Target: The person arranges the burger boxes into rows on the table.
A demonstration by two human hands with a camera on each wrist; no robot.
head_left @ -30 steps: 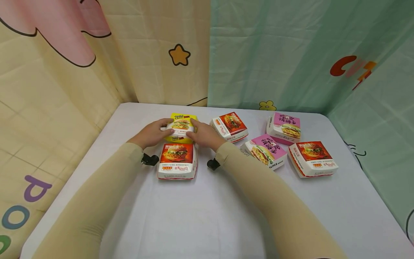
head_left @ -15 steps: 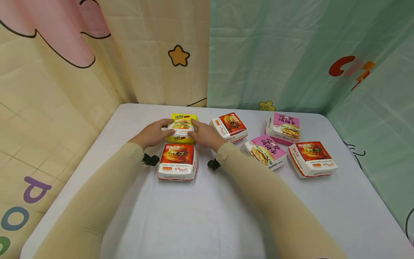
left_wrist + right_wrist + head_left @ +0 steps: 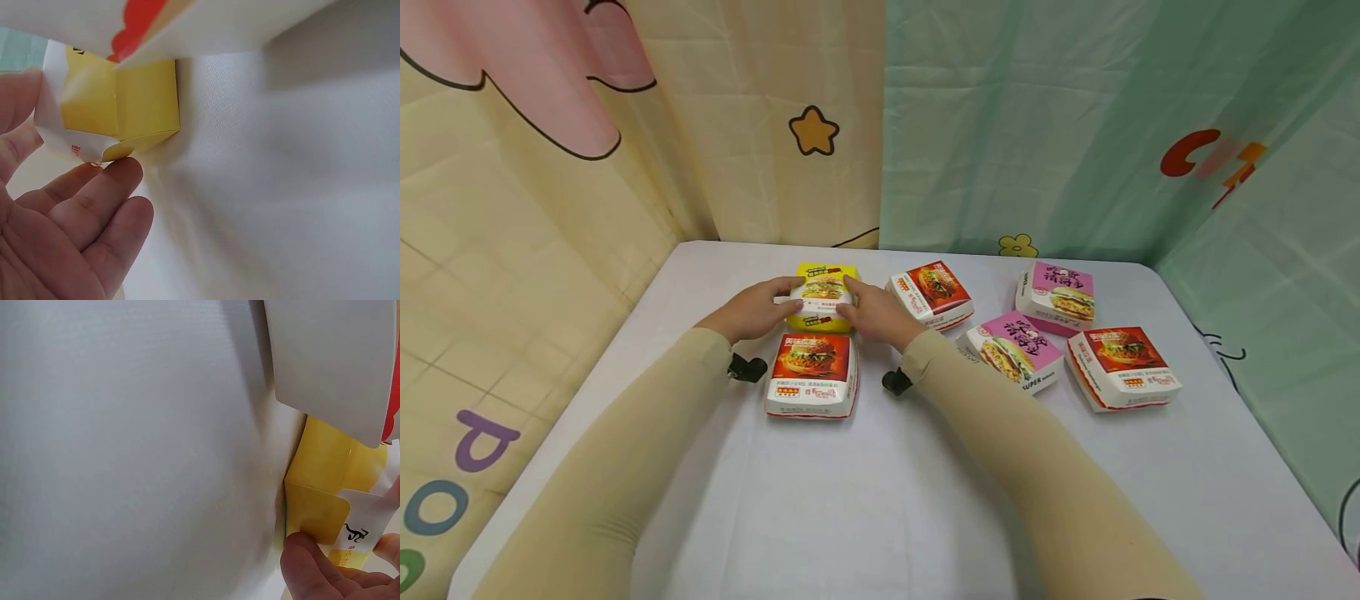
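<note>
A yellow burger box (image 3: 823, 289) with a white band stands directly behind a red-and-white burger box (image 3: 811, 377) near the left of the table. My left hand (image 3: 752, 312) grips its left side, thumb on the near part of the top. From the opposite side my right hand (image 3: 880, 315) holds it in the same way. In the left wrist view, fingers (image 3: 119, 234) reach the lower corner of the yellow box. The right wrist view has fingertips (image 3: 303, 559) against its side flap, low by the cloth. The red-and-white box partly covers it in both wrist views.
Right of my hands lie another red-and-white burger box (image 3: 931, 293), two pink ones, one near (image 3: 1015, 350) and one farther back (image 3: 1058, 293), and a third red-and-white box (image 3: 1123, 368). White cloth (image 3: 820, 508) covers the table; printed curtains (image 3: 1000, 125) hang behind it.
Almost nothing differs: both hands stay on the yellow burger box, and the boxes keep their places. Only a slight shift of the whole head view shows.
</note>
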